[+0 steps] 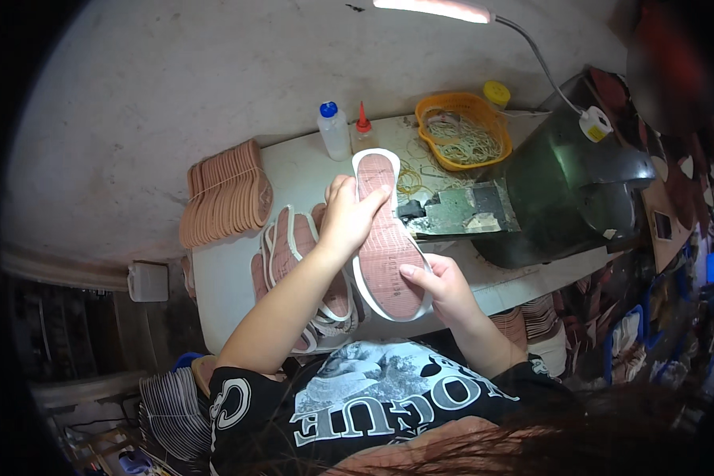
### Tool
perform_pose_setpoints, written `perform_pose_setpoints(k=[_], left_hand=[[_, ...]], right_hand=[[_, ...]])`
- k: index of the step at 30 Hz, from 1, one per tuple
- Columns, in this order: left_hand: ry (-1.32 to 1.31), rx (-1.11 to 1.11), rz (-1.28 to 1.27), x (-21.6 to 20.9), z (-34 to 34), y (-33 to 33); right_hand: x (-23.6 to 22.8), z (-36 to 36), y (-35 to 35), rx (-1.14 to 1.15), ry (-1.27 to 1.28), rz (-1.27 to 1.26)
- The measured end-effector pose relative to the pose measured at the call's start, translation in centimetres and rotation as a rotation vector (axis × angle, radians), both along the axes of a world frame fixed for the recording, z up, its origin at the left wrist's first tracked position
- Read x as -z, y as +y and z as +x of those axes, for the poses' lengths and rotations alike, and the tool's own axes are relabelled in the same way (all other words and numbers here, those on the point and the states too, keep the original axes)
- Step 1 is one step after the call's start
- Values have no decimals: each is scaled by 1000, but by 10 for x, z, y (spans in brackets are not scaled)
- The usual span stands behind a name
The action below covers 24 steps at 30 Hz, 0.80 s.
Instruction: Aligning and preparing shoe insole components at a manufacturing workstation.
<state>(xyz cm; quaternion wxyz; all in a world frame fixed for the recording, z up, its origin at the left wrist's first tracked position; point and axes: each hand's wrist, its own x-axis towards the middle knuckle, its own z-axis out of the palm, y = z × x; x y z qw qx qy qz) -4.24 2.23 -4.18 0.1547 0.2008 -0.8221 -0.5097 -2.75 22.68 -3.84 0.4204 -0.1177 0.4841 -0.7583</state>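
Observation:
A pinkish-brown shoe sole (382,262) with a white rim is raised in front of me, its narrow end pointing away. My left hand (351,208) grips it near the narrow end, thumb lying across its face. Around the broad end's right edge closes my right hand (440,287), with the thumb pressed on top. The fingers beneath the sole are hidden. Below my left forearm lies a loose pile of similar white-rimmed soles (297,254) on the white table (222,293).
A tied stack of tan sole pieces (224,194) stands at left. Two bottles, blue-capped (334,131) and red-tipped (364,135), stand behind the sole. An orange basket (462,131) holds pale bands. At right sits a dark green machine (567,190), with a lit lamp (436,8) above.

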Motion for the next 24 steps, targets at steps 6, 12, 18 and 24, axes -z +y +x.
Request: perform_pose_setpoints(k=[6,12,18,24], left_hand=[[-37,4,-79,-2,-11,-8],[-87,30,-71,2,-20,-23],[55,-46,-509,3,-31,-39],[-180,1219,-417,-52,-51,-69]], right_hand=[[2,17,1,-43,-136,53],[0,32,-18,-8,-260,20],[-5,27,-36,83,-294,1],[-10,11,-49,75,-286,-5]])
